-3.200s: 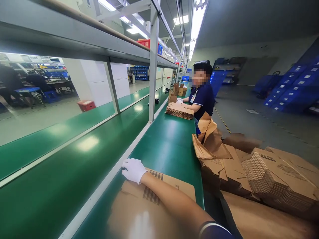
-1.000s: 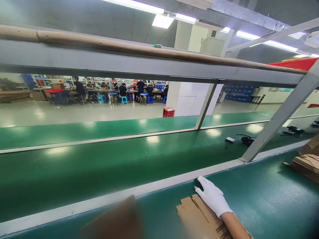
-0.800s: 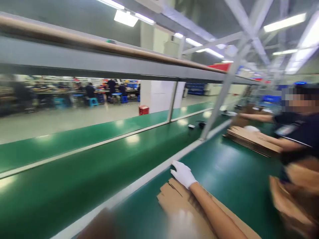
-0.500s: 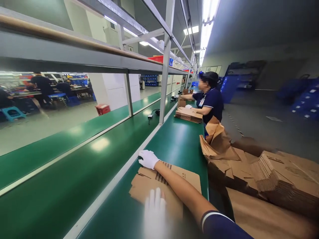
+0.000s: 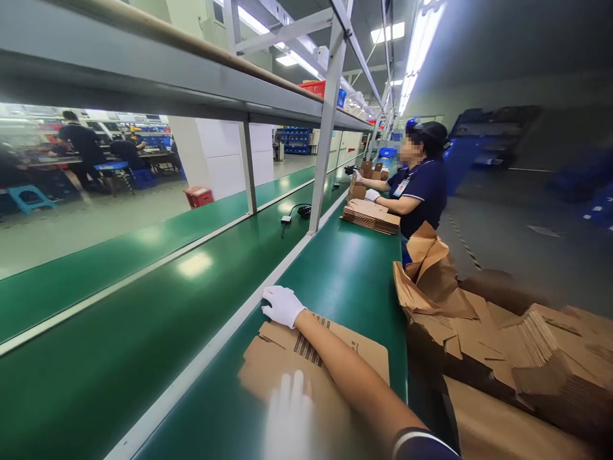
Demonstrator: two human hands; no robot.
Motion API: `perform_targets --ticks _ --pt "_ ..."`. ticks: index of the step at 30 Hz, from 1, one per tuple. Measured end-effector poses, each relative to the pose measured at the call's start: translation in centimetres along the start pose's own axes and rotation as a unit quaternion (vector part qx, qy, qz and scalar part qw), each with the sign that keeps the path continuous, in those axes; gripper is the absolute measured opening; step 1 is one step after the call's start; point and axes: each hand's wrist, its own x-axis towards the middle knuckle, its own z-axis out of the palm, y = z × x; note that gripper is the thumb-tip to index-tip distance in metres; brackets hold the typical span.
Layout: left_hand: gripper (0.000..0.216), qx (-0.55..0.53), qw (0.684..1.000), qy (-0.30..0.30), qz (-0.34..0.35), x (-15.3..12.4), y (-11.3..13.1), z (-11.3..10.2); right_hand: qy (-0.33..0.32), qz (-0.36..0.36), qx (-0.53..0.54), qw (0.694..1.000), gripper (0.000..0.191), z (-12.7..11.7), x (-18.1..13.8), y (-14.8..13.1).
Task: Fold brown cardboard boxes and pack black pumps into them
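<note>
A flat, folded cardboard box (image 5: 368,350) with printed dark stripes lies on the green work surface before me. My left hand (image 5: 287,409), in a white glove, rests over its near part with fingers stretched out; motion smears its lower part. Across the cardboard reaches my right arm. Beyond the far edge of the cardboard, my right hand (image 5: 283,306), also gloved in white, lies by the pale rail (image 5: 225,338) with its fingers loosely bent and apart. Neither hand shows anything gripped. The right forearm hides part of the box.
Crumpled brown paper (image 5: 424,271) and stacked flat cartons (image 5: 541,345) are at my right. Further along, a co-worker (image 5: 424,172) stands by a cardboard stack (image 5: 371,214). A black cable device (image 5: 303,211) lies on the belt, near a metal post (image 5: 328,128).
The view has tilted slightly downward and shifted left. Both my hands keep nearly the same places on and beside the cardboard. The co-worker's far hand now lifts a dark item.
</note>
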Motion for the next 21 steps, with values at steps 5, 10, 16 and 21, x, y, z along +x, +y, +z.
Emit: perform_targets --ticks 5,10,16,21 --pt "0.064 0.008 0.999 -0.027 -0.020 0.8 -0.3 1.9 0.002 -0.009 0.003 1.000 0.024 0.0 0.6 0.6" --pt "0.065 -0.008 0.993 -0.101 -0.062 1.8 -0.6 3.9 0.003 0.015 -0.013 1.000 0.025 -0.9 1.4 3.4" --pt "0.056 -0.050 0.988 -0.121 -0.079 2.1 -0.9 3.3 -0.003 0.069 -0.058 0.996 0.031 -2.5 2.0 8.6" --pt "0.060 -0.104 0.988 -0.098 -0.063 0.7 -0.2 -0.8 -0.018 0.100 -0.079 0.992 0.034 -2.5 2.4 11.2"
